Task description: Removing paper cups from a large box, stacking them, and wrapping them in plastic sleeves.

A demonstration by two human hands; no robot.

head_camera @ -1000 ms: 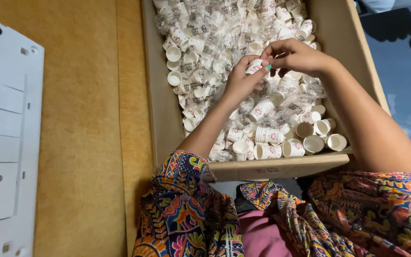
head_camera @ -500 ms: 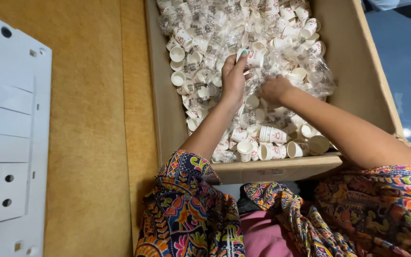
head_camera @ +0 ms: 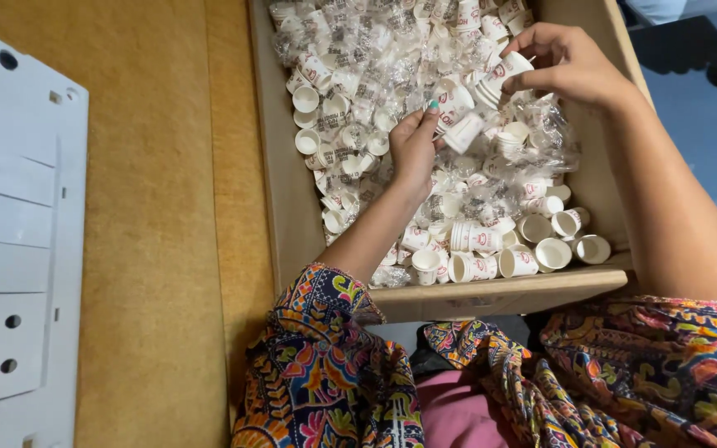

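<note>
A cardboard box (head_camera: 280,191) holds a heap of small white paper cups with red print, many still in clear plastic wrap (head_camera: 358,75). My left hand (head_camera: 415,148) is over the middle of the heap and grips a small white cup (head_camera: 463,131) between its fingertips. My right hand (head_camera: 570,65) is higher and to the right, pinching a short nested stack of cups (head_camera: 499,76). Several unwrapped cups (head_camera: 541,249) lie on their sides along the box's near wall.
The box sits on a tan board surface (head_camera: 151,249). A white panel with round holes (head_camera: 10,249) lies at the far left. Blue floor (head_camera: 707,124) shows to the right of the box. My patterned sleeves (head_camera: 325,365) fill the bottom.
My right hand has come up from the heap toward the box's far right with a stack of cups. My left hand has dropped slightly lower and holds a single cup.
</note>
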